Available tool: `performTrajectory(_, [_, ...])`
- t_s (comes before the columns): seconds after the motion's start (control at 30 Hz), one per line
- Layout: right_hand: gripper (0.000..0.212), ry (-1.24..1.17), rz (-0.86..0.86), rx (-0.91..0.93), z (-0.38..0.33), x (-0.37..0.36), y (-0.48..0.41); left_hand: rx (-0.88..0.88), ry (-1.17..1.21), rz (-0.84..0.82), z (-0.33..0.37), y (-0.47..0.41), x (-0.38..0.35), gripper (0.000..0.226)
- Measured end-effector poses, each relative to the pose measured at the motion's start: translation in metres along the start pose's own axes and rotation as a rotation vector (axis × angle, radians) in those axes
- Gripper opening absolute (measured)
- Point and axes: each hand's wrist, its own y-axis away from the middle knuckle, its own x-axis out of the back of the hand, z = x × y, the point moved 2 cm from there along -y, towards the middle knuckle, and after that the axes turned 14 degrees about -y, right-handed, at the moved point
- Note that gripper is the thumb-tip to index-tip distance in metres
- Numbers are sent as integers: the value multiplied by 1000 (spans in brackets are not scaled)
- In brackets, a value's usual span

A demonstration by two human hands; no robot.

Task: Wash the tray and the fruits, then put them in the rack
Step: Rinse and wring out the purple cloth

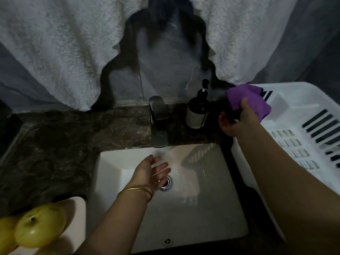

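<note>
- Fingers (162,165) of the left hand (149,173) lie straight and spread over the sink (202,214), holding nothing.
- Over by the white rack (298,111), the right hand (237,120) grips a purple cloth (246,97).
- Two yellow fruits (39,227) sit on the tray (78,207), left of the sink.

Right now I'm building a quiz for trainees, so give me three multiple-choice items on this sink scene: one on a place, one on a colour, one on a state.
1. Relative to the sink, the fruits lie:
A. inside it
B. on the tray to its left
C. to its right

2. The cloth gripped by the right hand is:
A. purple
B. green
C. white

3. The left hand is:
A. gripping a fruit
B. open, over the sink
C. curled into a fist

Answers:
1 B: the yellow fruits sit on the pale tray at lower left.
2 A: purple fabric shows above the fingers.
3 B: its fingers are straight and hold nothing.
</note>
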Motion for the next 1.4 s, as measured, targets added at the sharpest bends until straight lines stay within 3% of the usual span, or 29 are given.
performTrajectory(0.1, [40, 120, -22, 11, -2, -8, -4, 7, -21, 8, 6, -2, 3, 29])
performTrajectory(0.23, [26, 286, -39, 294, -4, -13, 12, 19, -20, 1, 10, -2, 3, 29])
performTrajectory(0.4, [47, 703, -131, 802, 28, 23, 52, 61, -30, -1, 10, 4, -1, 25])
performTrajectory(0.47, [49, 733, -227, 871, 47, 46, 73, 92, -48, -19, 6, 4, -1, 25])
performTrajectory(0.57, [51, 732, -363, 790, 74, 78, 91, 150, -77, -73, -3, 5, 0, 28])
performTrajectory(0.7, [38, 964, -427, 633, 101, 111, 95, 204, -109, -227, -16, 7, -1, 39])
performTrajectory(0.8, [22, 1074, -600, 197, 116, 109, 102, 246, 32, -363, -23, 9, -5, 59])
performTrajectory(0.87, [15, 1143, -645, -63, 118, 105, 104, 263, 129, -355, -23, 11, -4, 65])
performTrajectory(1.0, [28, 1320, -661, -258, 115, 105, 96, 156, -15, -292, -26, 6, 8, 39])
performTrajectory(1.07, [36, 1354, -624, -261, 115, 107, 88, 127, -55, -268, -29, 4, 12, 33])
performTrajectory(1.2, [19, 1455, -523, -156, 115, 115, 71, 94, -85, -255, -33, -2, 14, 28])
performTrajectory(1.33, [52, 1684, -405, 30, 115, 121, 57, 88, -71, -178, -38, -20, 14, 40])
performTrajectory(1.4, [64, 1734, -327, 308, 109, 108, 54, 90, -34, -98, -40, -29, 14, 45])
